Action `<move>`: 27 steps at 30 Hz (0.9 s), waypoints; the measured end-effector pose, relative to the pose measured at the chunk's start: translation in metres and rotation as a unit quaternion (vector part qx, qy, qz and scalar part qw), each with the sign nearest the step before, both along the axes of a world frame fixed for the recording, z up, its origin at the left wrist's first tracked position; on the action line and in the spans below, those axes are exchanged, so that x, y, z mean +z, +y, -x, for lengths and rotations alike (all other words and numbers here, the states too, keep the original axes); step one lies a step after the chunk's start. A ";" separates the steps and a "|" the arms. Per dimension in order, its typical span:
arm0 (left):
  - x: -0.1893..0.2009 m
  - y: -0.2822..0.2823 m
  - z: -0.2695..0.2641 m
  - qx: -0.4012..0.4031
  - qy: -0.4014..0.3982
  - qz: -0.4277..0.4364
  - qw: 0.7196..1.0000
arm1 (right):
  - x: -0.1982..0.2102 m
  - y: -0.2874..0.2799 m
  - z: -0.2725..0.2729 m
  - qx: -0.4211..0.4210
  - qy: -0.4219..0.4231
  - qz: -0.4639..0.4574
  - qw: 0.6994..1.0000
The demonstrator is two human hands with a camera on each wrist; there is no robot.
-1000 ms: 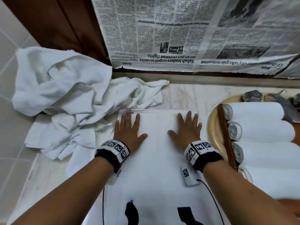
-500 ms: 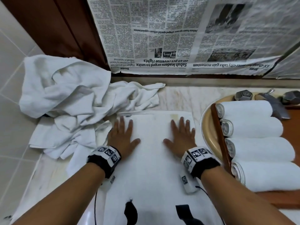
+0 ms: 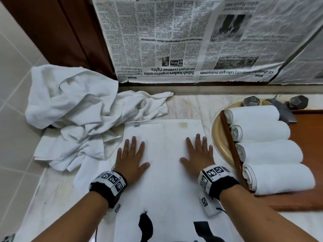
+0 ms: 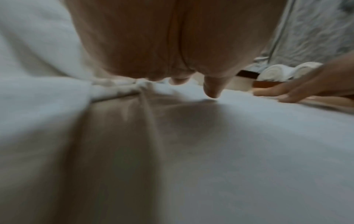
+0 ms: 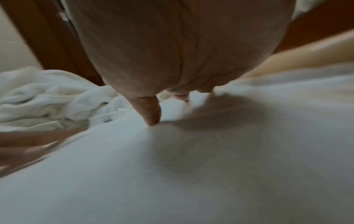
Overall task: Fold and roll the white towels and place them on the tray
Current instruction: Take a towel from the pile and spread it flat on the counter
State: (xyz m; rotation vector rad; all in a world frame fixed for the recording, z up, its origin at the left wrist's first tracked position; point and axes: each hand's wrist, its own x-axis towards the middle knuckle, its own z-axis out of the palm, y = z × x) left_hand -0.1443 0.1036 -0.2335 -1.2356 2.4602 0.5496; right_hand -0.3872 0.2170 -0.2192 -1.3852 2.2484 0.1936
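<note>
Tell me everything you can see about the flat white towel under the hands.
The flat white terry towel lies folded into a long smooth strip on the pale marble counter. A yellowish stain and a small tag mark its far end. The left hand and right hand press it with straight fingers.

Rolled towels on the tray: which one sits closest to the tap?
The farthest roll, at the back end of the row on the wooden tray. It lies right beside the metal tap; the other three sit nearer the person.

Soft even light; head view sharp, wrist views blurred and shadowed.
</note>
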 end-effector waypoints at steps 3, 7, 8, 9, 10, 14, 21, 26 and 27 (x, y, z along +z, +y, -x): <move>-0.005 0.023 0.001 -0.088 0.018 -0.064 0.994 | 0.002 0.012 -0.039 0.069 -0.071 -0.002 0.995; -0.011 0.004 -0.027 -0.032 -0.005 -0.017 0.999 | -0.018 0.047 -0.032 0.088 -0.071 -0.026 0.993; -0.012 -0.004 -0.032 -0.019 -0.011 -0.011 1.000 | -0.020 0.054 -0.022 0.069 -0.060 -0.022 0.996; -0.011 -0.010 -0.036 -0.016 -0.021 -0.006 1.000 | -0.021 0.059 -0.013 0.049 -0.053 -0.020 0.997; -0.010 -0.014 -0.038 -0.014 -0.030 -0.007 0.999 | -0.021 0.063 -0.005 0.032 -0.052 -0.023 0.998; 0.003 0.006 -0.026 0.006 -0.048 0.024 0.999 | -0.021 0.064 0.001 0.001 -0.056 -0.023 0.998; 0.005 0.110 -0.032 -0.125 -0.012 -0.100 0.987 | -0.018 0.060 -0.005 -0.007 -0.021 -0.034 0.999; -0.005 0.115 -0.043 -0.078 -0.035 -0.041 0.995 | 0.005 0.068 -0.057 0.063 0.009 -0.003 0.998; -0.006 0.115 -0.040 -0.076 -0.044 -0.039 0.995 | 0.007 0.079 -0.073 0.096 -0.017 0.002 0.995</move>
